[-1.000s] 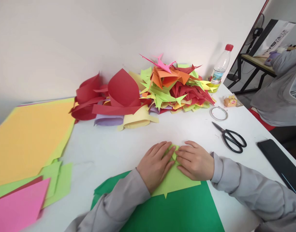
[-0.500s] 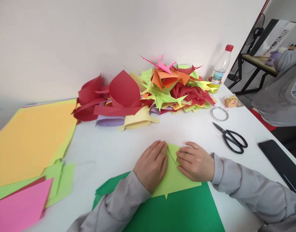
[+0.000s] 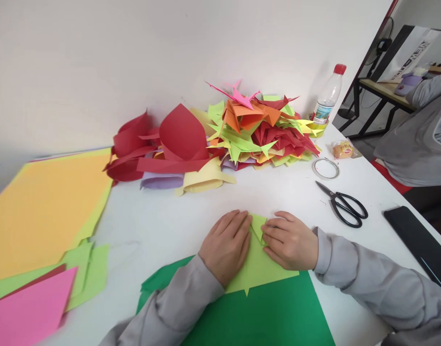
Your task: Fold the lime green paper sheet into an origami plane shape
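Observation:
A light green sheet of paper (image 3: 250, 269) with a folded flap at its top lies in front of me. Flat on its left side rests my left hand (image 3: 227, 245), open, the fingers stretched together and the tips at the paper's top edge. My right hand (image 3: 290, 240) has its fingers closed on the flap at the right side; its thumb is mostly hidden. Beneath the light green paper is a larger dark green sheet (image 3: 263, 317), partly covered by my left sleeve.
Folded paper shapes (image 3: 242, 139) are piled against the wall, beside rolled red paper (image 3: 182, 134). Yellow sheets (image 3: 55, 206) and a pink sheet (image 3: 33, 307) lie left. To the right are scissors (image 3: 345, 204), tape (image 3: 325, 168), a bottle (image 3: 326, 98), a black slab (image 3: 418, 245) and another person's sleeve (image 3: 415, 149).
My left fingertips have shifted slightly right, toward the flap. The right hand stays on the fold, and the whole view has moved only a little.

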`<state>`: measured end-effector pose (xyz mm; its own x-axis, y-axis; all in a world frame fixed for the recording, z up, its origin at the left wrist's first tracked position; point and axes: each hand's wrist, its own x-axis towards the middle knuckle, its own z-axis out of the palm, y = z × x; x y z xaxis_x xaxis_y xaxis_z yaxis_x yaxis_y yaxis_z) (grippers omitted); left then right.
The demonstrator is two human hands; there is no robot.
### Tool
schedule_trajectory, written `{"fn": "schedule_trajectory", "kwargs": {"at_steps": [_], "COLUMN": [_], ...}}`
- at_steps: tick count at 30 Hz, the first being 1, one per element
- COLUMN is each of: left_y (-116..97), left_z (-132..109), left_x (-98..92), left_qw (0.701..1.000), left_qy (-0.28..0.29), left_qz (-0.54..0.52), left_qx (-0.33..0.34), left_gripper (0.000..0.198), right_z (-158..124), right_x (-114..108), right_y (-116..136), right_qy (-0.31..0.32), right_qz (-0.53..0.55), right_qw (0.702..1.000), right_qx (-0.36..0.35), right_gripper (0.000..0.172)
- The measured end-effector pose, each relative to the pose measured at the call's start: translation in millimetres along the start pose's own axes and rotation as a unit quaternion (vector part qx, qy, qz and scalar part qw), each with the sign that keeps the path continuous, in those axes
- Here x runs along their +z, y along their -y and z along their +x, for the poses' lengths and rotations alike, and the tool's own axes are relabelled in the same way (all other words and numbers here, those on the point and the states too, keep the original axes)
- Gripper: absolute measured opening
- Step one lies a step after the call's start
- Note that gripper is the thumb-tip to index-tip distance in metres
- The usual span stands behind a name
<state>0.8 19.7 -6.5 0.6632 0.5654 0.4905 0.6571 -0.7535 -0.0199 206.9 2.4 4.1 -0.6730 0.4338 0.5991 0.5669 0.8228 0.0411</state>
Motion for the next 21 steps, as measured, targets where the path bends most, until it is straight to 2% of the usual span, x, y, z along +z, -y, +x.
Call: {"fn": "schedule_trajectory", "kwargs": {"at_steps": [3,6,16,21], "left_y": [0,0,2,3], "left_z": [0,-2,-5,-9], "left_x": [-1.9,-2.4,4.1,9.2], "left_qw": [0.999,0.999,0.996,0.994], "left_qy": [-0.013,-0.021,0.021,0.045], "left_qz": [0.008,-0.010,-0.080,-0.091], "left_qx": [-0.030,-0.027,0.027,0.031], "left_gripper": [0.034,0.034,0.036,0.039], "right_z": [0,0,1,-2], "right_x": [0,0,0,0], "right_y": [0,0,1,3], "right_qy": [0.001,-0.003,-0.025,-0.026], "right_qz": [0.001,-0.002,-0.026,-0.050], "right_qw": [1.000,1.000,0.999,0.998], "right_qx": [-0.001,-0.002,-0.010,-0.028], "right_gripper": [0.015,0.015,0.017,0.026]}}
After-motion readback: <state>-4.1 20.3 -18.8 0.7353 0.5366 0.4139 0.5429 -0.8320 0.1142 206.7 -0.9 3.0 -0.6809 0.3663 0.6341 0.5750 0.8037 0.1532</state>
